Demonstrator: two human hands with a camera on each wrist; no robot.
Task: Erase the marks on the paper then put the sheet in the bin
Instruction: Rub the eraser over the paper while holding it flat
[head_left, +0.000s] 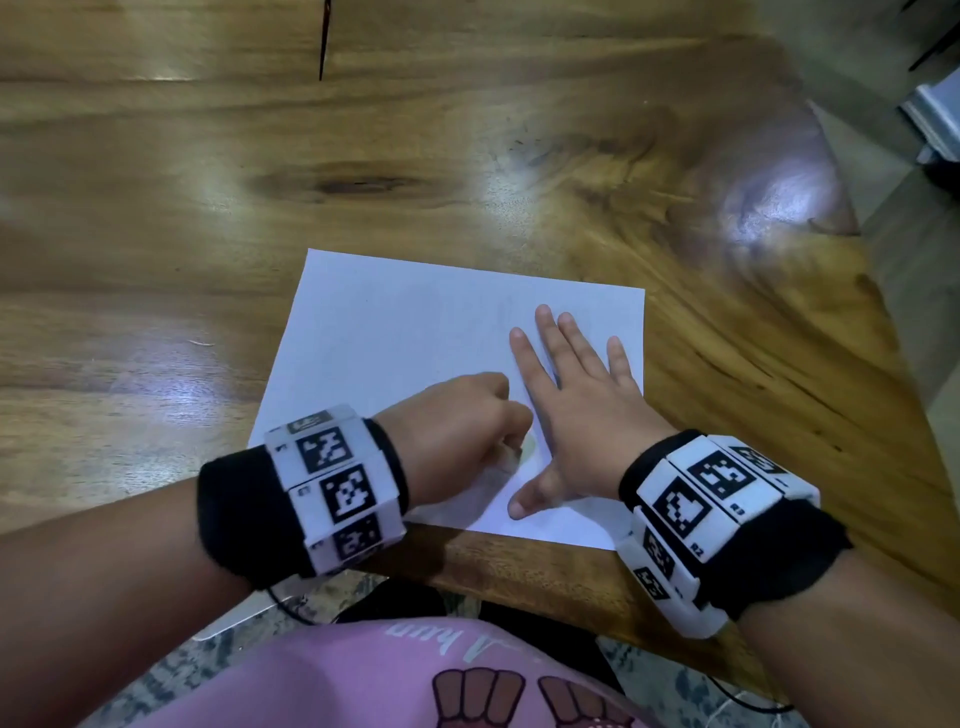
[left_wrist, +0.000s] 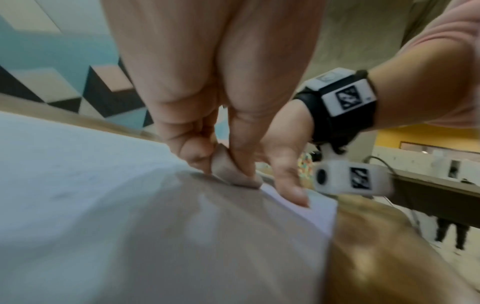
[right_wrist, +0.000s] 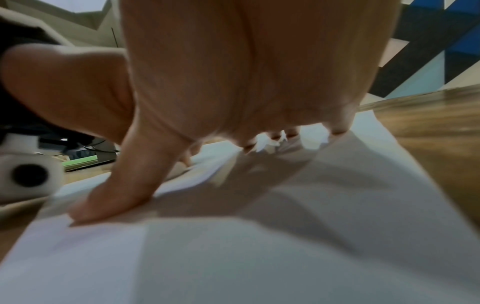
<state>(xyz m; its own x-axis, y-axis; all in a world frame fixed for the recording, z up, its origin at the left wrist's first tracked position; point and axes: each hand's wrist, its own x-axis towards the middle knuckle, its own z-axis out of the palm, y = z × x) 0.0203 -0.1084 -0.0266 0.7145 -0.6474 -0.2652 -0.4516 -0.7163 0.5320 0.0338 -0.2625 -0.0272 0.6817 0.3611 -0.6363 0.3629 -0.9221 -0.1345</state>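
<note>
Left hand (head_left: 457, 421) clenched, pinching a small eraser (left_wrist: 233, 172) between thumb and fingers; eraser tip touching the paper (head_left: 405, 332). Right hand (head_left: 576, 410) released, fingers straight and spread, pressed flat on the sheet at 3 o'clock of the left hand. Paper lies flat near the 6 o'clock edge of the wooden table (head_left: 208, 208). Faint grey marks near the right fingertips. No bin in view.

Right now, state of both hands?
Left hand: closed, pinching the eraser against the paper.
Right hand: open, fingers spread, pressing flat on the paper.
</note>
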